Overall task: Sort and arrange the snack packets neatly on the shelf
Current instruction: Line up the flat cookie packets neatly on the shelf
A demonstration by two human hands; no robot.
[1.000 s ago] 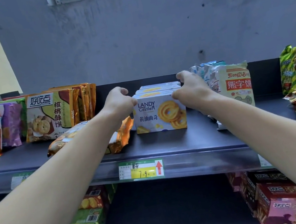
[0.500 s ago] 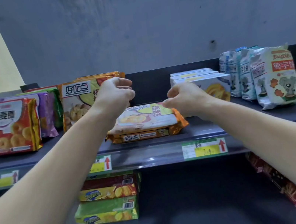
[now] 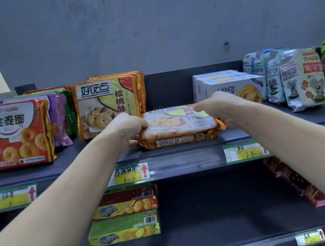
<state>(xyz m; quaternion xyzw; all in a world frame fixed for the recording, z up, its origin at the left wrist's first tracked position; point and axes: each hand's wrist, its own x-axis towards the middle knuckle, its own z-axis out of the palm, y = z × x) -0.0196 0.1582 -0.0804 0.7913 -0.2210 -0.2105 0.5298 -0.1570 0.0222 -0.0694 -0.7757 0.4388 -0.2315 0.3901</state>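
Your left hand (image 3: 128,128) and right hand (image 3: 222,109): each grips one end of the flat-lying orange walnut-cookie packet (image 3: 179,125), on the upper shelf (image 3: 67,160).

shelf (image 3: 69,156) | red packet (image 3: 12,136) upright left | orange packet (image 3: 179,126) flat middle | white boxes (image 3: 225,83) right

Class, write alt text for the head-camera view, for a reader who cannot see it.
A left hand and a right hand grip the two ends of an orange biscuit packet lying flat near the front of a dark shelf. Behind it, matching packets stand upright to the left and white boxes to the right.
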